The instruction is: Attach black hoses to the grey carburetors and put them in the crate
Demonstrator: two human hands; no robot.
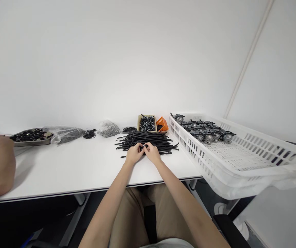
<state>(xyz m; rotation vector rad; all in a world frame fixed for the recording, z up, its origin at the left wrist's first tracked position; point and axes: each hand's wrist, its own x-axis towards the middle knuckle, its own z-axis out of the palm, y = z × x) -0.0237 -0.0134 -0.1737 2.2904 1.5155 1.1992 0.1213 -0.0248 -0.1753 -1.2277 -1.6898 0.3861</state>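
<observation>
My left hand [134,153] and my right hand [151,152] meet just above the white table, fingertips pinched together. Between them is a small dark piece [143,147], mostly hidden by the fingers, too small to name. Right behind my hands lies a loose pile of black rubber tubes [148,137], their ends pointing left and right. At the back of the pile stands a cream-coloured tray [138,121] filled with small black and grey parts [147,123]. An orange basket [162,122] leans beside it, holding small black pieces.
A large white slatted crate [204,160] stands on the right with several clear-and-black assemblies [207,132] inside. Along the back left are plastic bags of small parts [67,134], [108,128] and a tray of black pieces [31,136]. A co-worker's arm [0,165] reaches in at far left.
</observation>
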